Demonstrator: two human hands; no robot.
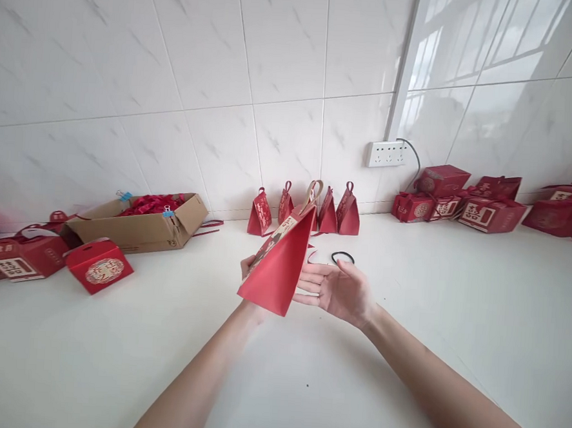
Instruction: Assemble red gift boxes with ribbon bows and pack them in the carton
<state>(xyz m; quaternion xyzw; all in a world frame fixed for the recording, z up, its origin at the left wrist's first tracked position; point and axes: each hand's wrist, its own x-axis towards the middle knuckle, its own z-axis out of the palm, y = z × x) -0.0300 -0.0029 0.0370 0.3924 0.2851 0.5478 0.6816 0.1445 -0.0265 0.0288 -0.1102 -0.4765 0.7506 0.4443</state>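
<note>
Red triangular box [278, 273], smooth-sided, looped handle [310, 196]

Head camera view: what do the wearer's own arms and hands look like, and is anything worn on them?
The left forearm and right forearm are bare, tapering to the wrists, with no sleeve or watch in view. The right hand is ungloved, no ring visible. The left hand is mostly hidden, so rings there cannot be told.
</note>
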